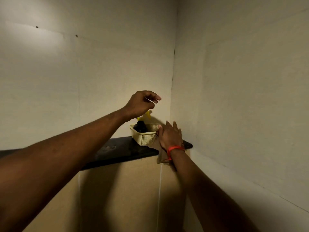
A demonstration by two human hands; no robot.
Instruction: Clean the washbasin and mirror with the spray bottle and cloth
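Note:
A dark spray bottle [140,126] with a yellow trigger head stands in a small cream plastic basket [144,138] on a black shelf [120,153] in the wall corner. My left hand [142,104] hovers just above the bottle's head, fingers curled and apart, holding nothing. My right hand [170,136], with a red thread at the wrist, rests against the basket's right side and presses on a beige cloth [160,154] that hangs over the shelf edge. Neither washbasin nor mirror is in view.
Pale tiled walls meet in a corner right behind the basket. The black shelf runs left along the wall. Below it is a beige tiled wall.

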